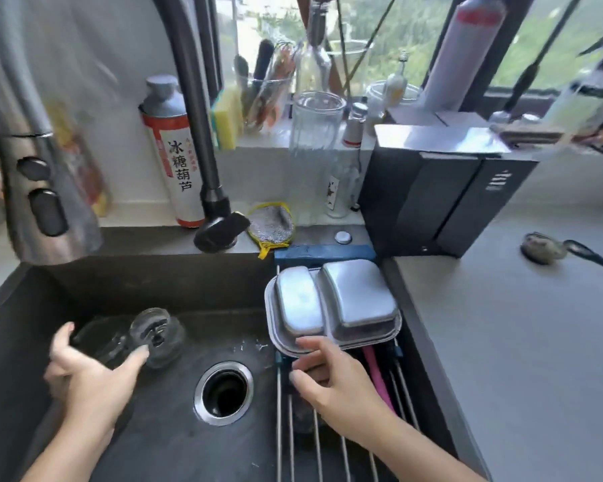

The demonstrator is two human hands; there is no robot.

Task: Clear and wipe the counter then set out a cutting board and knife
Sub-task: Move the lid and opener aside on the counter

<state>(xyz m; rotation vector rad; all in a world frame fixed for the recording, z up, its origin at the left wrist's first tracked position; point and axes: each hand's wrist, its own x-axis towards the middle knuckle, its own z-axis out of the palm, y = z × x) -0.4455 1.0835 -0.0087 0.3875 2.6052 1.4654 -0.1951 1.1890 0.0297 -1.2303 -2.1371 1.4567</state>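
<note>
My left hand (91, 370) holds a clear glass jar (143, 337) lying on its side low in the dark sink (174, 447), fingers wrapped round it. An upside-down steel divided tray (331, 304) lies on the wire rack (328, 447) across the sink's right side. My right hand (331, 377) is at the tray's near edge, thumb touching the rim and fingers curled below it. The grey counter (519, 342) stretches to the right. No cutting board or knife is in view.
A drain (223, 393) sits mid-sink, the faucet head (39, 189) hangs at the left. A scouring pad (270, 224), a tall jar (314, 140), a canister (174, 151) and a black appliance (442, 196) line the back. A small scrubber (550, 250) lies on the counter.
</note>
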